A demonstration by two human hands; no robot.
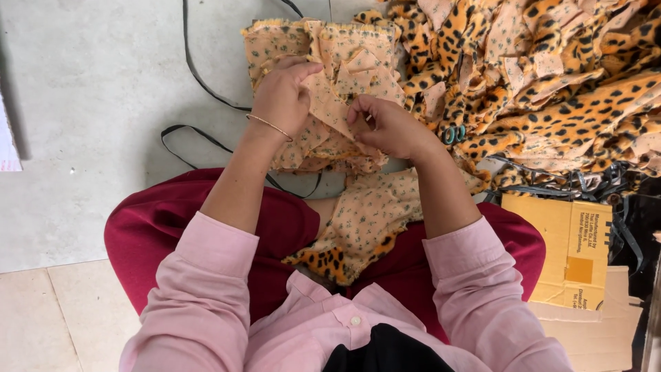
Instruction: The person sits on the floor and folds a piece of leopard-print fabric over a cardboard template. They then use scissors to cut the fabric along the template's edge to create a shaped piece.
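Fabric pieces, both hands pinching one

Fabric heap (551, 76), leopard-spotted, fills the upper right. Cardboard box (561, 248) lies lower right. A stack of fabric pieces (344, 62) sits upper centre; left hand (282, 96) and right hand (389, 127) each pinch one piece. Small scissors (453, 134) lie just right.

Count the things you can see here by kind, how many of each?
Hands, left hand and right hand, both pinching the peach fabric piece: 2
Bangle: 1
Scissors: 1
Cardboard box: 1
Leopard-print fabric heap: 1
Total: 6
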